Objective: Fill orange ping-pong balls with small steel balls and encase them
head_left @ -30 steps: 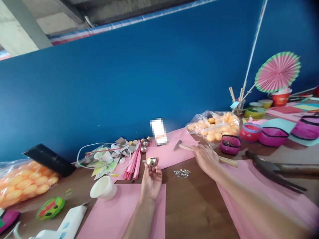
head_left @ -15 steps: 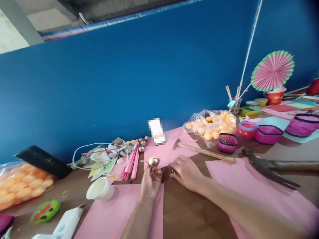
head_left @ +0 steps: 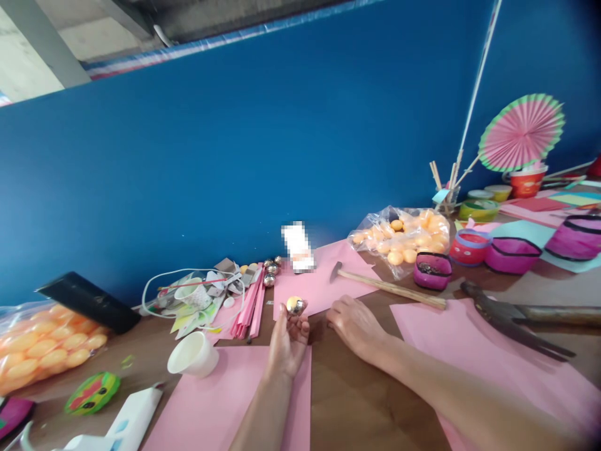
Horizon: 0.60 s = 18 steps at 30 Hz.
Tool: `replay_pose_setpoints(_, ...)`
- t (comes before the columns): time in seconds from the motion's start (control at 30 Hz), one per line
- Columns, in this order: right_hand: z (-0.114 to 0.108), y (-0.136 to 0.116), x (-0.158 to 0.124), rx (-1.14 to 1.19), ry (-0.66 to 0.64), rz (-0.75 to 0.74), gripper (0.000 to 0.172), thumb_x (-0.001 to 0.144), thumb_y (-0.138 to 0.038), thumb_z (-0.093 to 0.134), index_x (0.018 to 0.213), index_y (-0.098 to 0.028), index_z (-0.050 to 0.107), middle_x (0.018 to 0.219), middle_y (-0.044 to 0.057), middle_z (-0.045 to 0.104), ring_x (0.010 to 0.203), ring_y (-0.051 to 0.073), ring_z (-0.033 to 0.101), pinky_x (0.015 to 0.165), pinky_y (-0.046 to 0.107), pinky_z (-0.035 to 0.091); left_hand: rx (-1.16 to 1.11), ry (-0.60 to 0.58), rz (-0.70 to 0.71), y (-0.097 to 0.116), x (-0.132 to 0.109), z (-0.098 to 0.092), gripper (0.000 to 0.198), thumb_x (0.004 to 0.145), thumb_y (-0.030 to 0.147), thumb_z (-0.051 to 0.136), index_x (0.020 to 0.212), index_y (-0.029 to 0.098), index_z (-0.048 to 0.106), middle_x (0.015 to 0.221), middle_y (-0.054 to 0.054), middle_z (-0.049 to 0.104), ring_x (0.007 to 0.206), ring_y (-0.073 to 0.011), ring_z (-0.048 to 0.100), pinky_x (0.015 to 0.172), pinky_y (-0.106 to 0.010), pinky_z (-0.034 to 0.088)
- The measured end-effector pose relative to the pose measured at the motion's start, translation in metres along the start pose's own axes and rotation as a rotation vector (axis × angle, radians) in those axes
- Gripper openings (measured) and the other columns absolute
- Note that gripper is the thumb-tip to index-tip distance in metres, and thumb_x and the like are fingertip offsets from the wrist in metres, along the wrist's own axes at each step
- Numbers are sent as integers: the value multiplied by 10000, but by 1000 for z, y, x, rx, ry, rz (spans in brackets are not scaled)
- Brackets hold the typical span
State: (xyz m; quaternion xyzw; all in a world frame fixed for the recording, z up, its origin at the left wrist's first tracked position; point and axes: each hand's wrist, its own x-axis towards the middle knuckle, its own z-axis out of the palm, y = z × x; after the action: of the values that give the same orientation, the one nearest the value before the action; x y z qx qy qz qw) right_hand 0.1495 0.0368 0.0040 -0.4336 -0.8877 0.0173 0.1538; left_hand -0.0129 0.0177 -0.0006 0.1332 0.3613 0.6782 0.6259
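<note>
Right now my left hand (head_left: 288,338) is raised a little above the table (head_left: 361,401), near the middle of its width, fingers closed around 1 small ball (head_left: 295,305) pinched at the fingertips. That ball looks part shiny metal, part orange, though it is too small here to tell what covers it. It sits just above the near edge of the pink sheet (head_left: 319,285) that lies toward the table's back edge.

My right hand (head_left: 354,322) lies palm down on the bare wood just to the right of the left one, close but not touching it. Fingers are curled down onto the surface; whether something is under them I cannot tell, so its grip stays unknown. Of my 2 hands, the right is the nearer to the hammer.

That hammer (head_left: 389,288) lies flat behind the right hand, toward the back edge. Its long axis runs left to right, head on the pink sheet at the left, wooden handle reaching right toward the small magenta pouch (head_left: 432,270). Nothing touches it.

Behind the pouch sits 1 clear bag of orange balls (head_left: 401,241). A few more shiny balls (head_left: 271,270) rest near the back edge, left of the sheet. The white paper cup (head_left: 193,355) stands well left of my left hand.
</note>
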Motion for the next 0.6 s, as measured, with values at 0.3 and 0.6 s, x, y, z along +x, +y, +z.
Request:
replay_pose_setpoints(0.3,-6,0,-2,41,34,-98,185,866,-169,452,850,-218,629,804,36,614,862,188,458,751,295,340,50,-27,3,-2,-1,2,232,821,295,499,913,108,601,818,-92,661,534,-68,583,471,-142,496)
replay_pose_setpoints(0.6,-3,-1,-1,6,37,-76,161,841,-143,479,773,-182,620,780,44,613,839,181,462,748,293,346,54,-25,0,-2,-1,2,239,837,288,471,883,96,606,803,-96,662,537,-69,578,471,-144,495)
